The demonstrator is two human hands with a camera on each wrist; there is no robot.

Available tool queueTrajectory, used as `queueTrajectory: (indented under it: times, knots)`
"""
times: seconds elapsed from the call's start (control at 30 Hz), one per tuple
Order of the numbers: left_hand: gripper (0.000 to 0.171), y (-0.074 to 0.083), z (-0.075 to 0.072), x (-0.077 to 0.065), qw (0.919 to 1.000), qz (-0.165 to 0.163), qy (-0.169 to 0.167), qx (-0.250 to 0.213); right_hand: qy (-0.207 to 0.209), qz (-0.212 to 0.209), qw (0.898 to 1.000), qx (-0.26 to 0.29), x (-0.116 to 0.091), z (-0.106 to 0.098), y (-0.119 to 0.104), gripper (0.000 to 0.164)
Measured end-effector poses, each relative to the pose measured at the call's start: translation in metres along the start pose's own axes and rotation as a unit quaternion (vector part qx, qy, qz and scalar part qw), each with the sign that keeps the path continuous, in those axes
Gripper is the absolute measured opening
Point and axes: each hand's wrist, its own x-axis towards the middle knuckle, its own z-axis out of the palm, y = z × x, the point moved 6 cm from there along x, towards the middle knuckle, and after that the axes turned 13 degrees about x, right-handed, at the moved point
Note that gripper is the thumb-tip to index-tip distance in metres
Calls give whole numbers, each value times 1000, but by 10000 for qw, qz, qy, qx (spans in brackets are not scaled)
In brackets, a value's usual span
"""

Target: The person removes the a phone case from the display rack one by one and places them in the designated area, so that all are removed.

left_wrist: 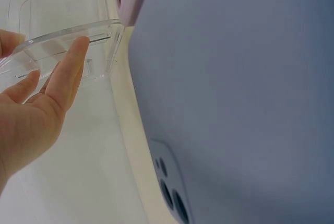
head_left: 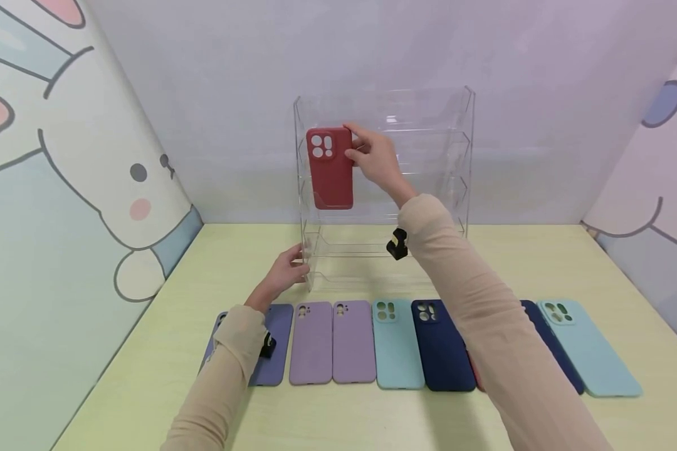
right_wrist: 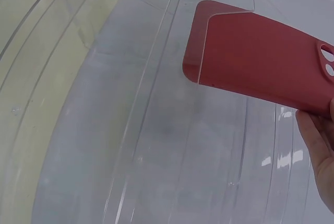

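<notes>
My right hand (head_left: 375, 156) pinches a red phone case (head_left: 333, 178) by its right edge near the top. It stands upright at the left of a clear tiered acrylic rack (head_left: 469, 150), camera cutouts at upper left. In the right wrist view, the lower end of the red case (right_wrist: 250, 51) shows through the clear front lip of a tier. Low on the rack's left side, my left hand (head_left: 284, 272) holds the side panel. In the left wrist view, the left hand (left_wrist: 36, 114) has its thumb and fingers at the clear panel's edge.
A row of phone cases lies before the rack: blue-purple (head_left: 276, 344), two lilac (head_left: 311, 344), light teal (head_left: 397, 351), navy (head_left: 446, 351), and more at right, including another teal one (head_left: 592, 351). My right sleeve (head_left: 485, 300) covers part of the row. A pale wall (head_left: 248, 113) stands behind.
</notes>
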Motion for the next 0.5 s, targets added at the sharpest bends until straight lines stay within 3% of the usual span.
queueTrajectory:
  times: [0.5]
  knots:
    - [64, 3, 2, 0, 10000, -8, -76, 6, 404, -558, 9974, -189, -12, -27, -15, 49]
